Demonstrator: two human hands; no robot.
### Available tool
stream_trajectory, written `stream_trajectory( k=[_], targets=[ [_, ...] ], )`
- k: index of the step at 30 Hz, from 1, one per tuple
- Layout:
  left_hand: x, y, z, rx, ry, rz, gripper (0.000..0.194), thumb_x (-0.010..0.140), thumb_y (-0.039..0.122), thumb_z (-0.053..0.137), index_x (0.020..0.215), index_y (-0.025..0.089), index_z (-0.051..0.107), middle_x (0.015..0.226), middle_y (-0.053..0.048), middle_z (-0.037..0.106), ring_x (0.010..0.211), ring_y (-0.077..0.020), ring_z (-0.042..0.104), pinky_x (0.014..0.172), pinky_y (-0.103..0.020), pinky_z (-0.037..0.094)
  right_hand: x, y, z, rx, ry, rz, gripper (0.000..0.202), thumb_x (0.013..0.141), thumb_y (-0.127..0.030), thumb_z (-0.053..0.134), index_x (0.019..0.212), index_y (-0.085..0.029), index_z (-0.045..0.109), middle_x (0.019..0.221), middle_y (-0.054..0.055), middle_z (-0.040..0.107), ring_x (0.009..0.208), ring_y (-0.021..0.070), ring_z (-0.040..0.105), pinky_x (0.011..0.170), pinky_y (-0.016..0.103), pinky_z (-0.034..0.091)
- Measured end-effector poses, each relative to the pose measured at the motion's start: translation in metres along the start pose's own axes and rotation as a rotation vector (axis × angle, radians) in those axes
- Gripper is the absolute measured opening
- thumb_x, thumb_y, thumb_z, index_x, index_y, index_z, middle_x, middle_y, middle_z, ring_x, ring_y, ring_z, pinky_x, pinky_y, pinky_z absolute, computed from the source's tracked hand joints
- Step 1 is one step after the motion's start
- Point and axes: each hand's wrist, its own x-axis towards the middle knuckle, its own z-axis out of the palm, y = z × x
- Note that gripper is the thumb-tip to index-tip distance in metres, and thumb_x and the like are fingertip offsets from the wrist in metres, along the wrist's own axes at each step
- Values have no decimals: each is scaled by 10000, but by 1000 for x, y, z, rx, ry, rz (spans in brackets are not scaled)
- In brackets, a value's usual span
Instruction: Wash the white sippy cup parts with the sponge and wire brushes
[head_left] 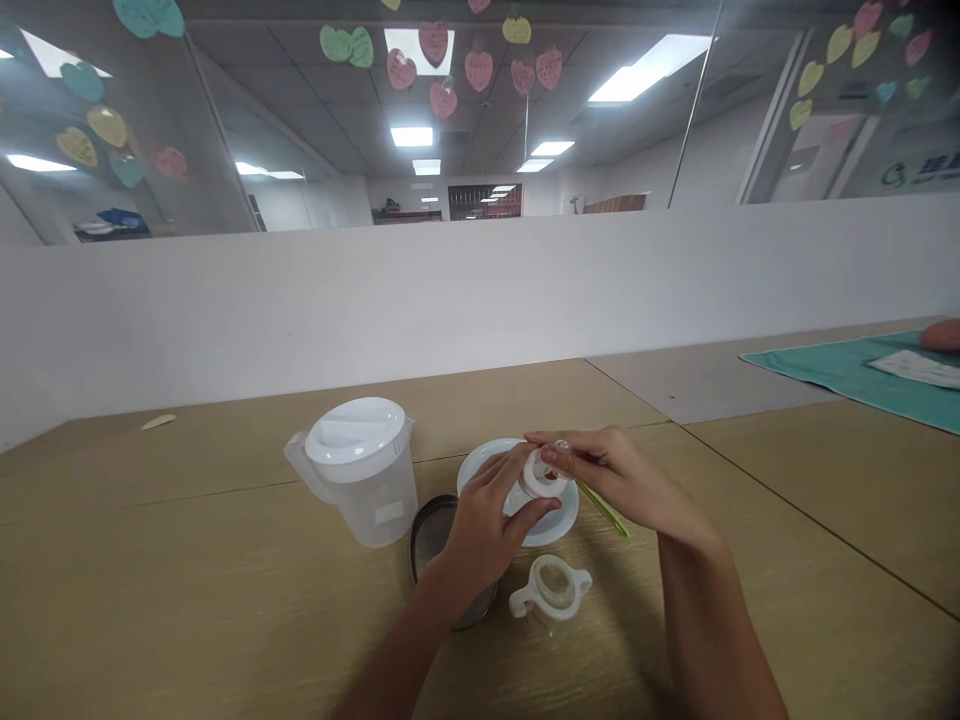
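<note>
Over a white bowl [555, 531] at the middle of a wooden table [225, 590], a person works with both hands on a small white-collared piece [535, 484]. The left hand [480, 520] curls around its side, fingers far, thumb near; the right hand [619, 475] is bent over its top, thumb and fingers closed in a pinch. The step appears to be adjusting that top; continuing would call for a steady left grip and small fingertip movements. A lidded pitcher [379, 480] stands left; a handled cup [556, 582] sits near. The fingers hide much of the piece, its underside is unclear, the left forearm covers part of a dark tray [427, 535], and a green stick [606, 511] disappears behind the right hand.
</note>
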Motion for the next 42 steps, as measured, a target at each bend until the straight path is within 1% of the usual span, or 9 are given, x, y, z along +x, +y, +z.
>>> stream_trajectory(
  k=[6,12,16,20,23,26,34,38,42],
  targets=[
    [3,-9,-5,45,-56,33,457,837,349,554,1272,252,455,1243,-50,570,1125,-197,534,956,-332,427,7,12,-5,220,-113,69,322,821,-449,550,948,-204,715,1057,48,673,949,238,601,814,351,481],
    [4,-22,-9,143,-143,-3,429,853,310,526,1271,266,442,1271,-45,521,1166,-190,482,988,-336,398,19,38,-9,340,-98,122,333,799,-449,571,976,-196,696,1006,70,672,953,216,593,816,347,462],
    [0,-39,4,386,-133,-138,416,825,311,539,1228,231,470,1219,-90,464,1133,-229,483,938,-385,424,31,61,-4,-121,35,106,298,824,-400,521,831,-158,696,988,77,626,912,207,570,811,333,422],
    [-6,-61,23,590,-304,-231,443,805,296,538,1226,175,471,1123,-102,505,1056,-241,516,922,-387,413,42,86,7,-630,-195,223,263,844,-312,492,794,-122,666,884,75,623,816,175,559,722,262,395],
    [-11,-74,34,691,-423,-255,477,819,311,502,1260,135,452,1123,-124,544,1048,-251,522,927,-383,397,48,100,15,-705,-311,286,145,768,-254,597,793,-129,668,819,55,650,767,162,574,659,221,376],
    [-16,-83,38,751,-490,-255,398,827,276,468,1189,122,527,1070,-129,603,1054,-259,528,932,-392,385,52,109,21,-741,-345,338,207,695,-178,659,899,-143,674,860,64,672,783,170,599,641,211,375],
    [-22,-90,41,763,-560,-241,320,868,245,378,987,124,649,959,-131,678,981,-251,588,969,-443,344,57,118,37,-808,-479,484,257,586,-81,732,832,-147,701,910,86,697,870,215,633,646,215,409],
    [-15,-77,27,732,-530,-253,311,869,312,418,1051,161,620,1032,-106,664,1019,-254,578,981,-460,339,58,119,42,-810,-509,523,240,579,-73,734,806,-147,706,899,83,702,840,213,642,625,214,424],
    [-3,-50,-19,655,-322,-251,334,874,325,420,1147,196,560,1134,-85,624,1075,-242,548,965,-433,370,59,123,42,-790,-495,532,250,571,-78,740,810,-143,705,901,86,698,836,219,643,621,217,432]
  ],
)
